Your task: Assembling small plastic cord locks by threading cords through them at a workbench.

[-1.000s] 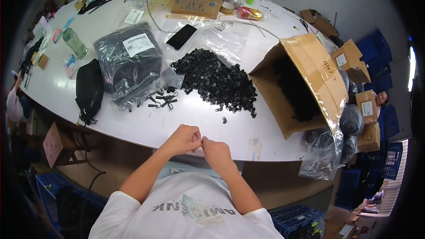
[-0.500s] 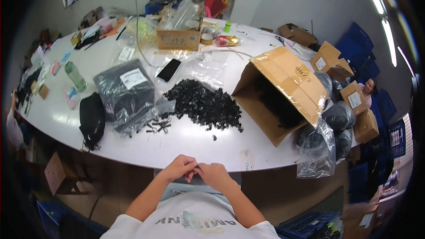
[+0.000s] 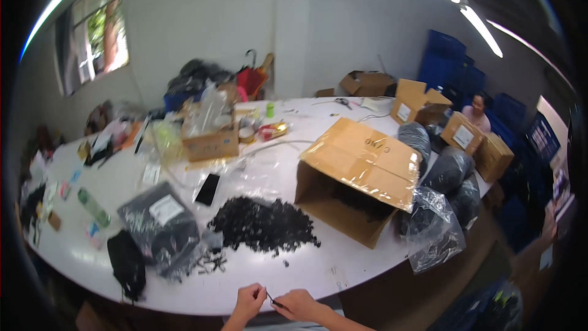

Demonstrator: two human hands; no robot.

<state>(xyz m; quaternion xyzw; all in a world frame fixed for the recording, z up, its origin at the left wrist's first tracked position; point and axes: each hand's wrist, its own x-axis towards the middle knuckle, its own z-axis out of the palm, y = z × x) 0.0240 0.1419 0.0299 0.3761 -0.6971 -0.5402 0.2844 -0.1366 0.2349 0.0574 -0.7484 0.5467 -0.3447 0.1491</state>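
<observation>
At the table's near edge my left hand [image 3: 248,301] and my right hand [image 3: 298,305] are close together, both with fingers pinched. A thin black strip [image 3: 272,299] spans the small gap between them, one end in each hand; its exact kind is too small to tell. Beyond my hands lies a heap of small black pieces [image 3: 263,224], with one loose piece [image 3: 286,263] in front of it. Several short black straps [image 3: 211,262] lie left of the heap, beside a clear plastic bag of dark goods [image 3: 160,224] with a white label.
An open cardboard box [image 3: 361,159] lies tipped on its side at the right, black pieces inside. Plastic-wrapped dark bundles [image 3: 450,168] crowd beside it. A black pouch [image 3: 127,263] and green bottle [image 3: 94,207] are at the left. A person [image 3: 476,113] is at the far right.
The view has tilted up, so my hands and the table sit lower in the picture. My hands have drawn slightly apart, and the black strip now shows between them.
</observation>
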